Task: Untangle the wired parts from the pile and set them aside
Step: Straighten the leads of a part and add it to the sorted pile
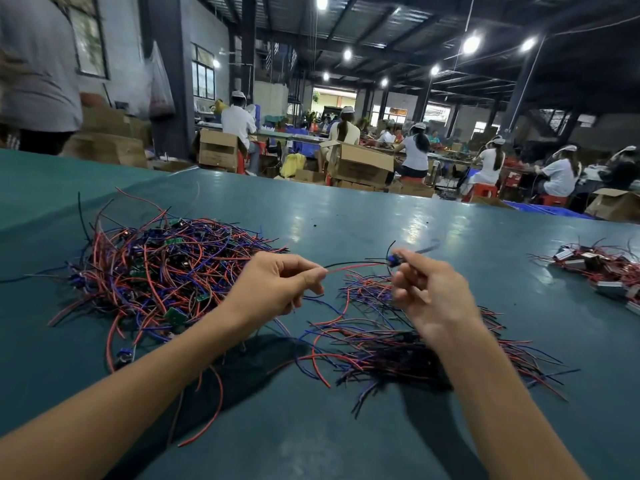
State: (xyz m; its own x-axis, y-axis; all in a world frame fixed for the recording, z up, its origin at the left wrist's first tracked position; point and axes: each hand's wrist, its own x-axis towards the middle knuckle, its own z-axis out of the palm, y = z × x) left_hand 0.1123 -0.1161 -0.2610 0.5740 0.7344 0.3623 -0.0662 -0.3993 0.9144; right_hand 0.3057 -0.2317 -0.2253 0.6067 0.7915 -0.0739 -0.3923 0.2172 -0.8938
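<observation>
A tangled pile [162, 268] of red, blue and black wires with small green boards lies on the green table at the left. My left hand [277, 285] pinches the end of a red wire [356, 267] just right of that pile. The wire runs across to a small blue wired part [393, 260], which my right hand [429, 292] pinches above the table. Black leads stick up and out from the part. Below my right hand lies a flatter heap of separated wired parts [408, 351].
The green table [346, 216] stretches ahead with bare surface beyond my hands. A third cluster of wired parts with metal pieces [602, 268] sits at the right edge. A loose red wire [207, 424] lies near my left forearm. Seated workers and cardboard boxes fill the background.
</observation>
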